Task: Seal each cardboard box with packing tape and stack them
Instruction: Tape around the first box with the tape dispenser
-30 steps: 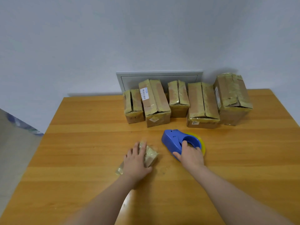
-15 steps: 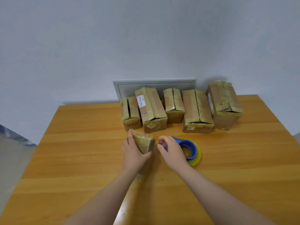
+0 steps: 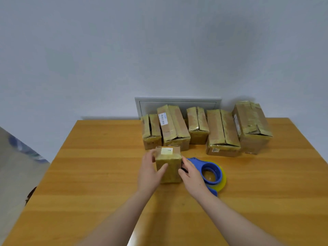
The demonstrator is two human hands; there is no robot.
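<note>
A small tape-wrapped cardboard box (image 3: 168, 166) with a pale label on top stands upright at the middle of the wooden table (image 3: 92, 174). My left hand (image 3: 149, 174) grips its left side, thumb across the front face. My right hand (image 3: 192, 178) holds its right side, thumb on the front edge. A blue tape dispenser (image 3: 211, 172) with a yellowish tape roll lies on the table just right of my right hand, its nose close to the box.
Several taped cardboard boxes stand in a row at the back of the table, from a small one (image 3: 152, 132) on the left to the largest (image 3: 252, 125) on the right. A grey wall panel (image 3: 177, 102) sits behind them. The floor drops off at the left.
My left hand lifted the small box from lying flat and stood it upright. My right hand left the dispenser handle and came to the box's right side.
</note>
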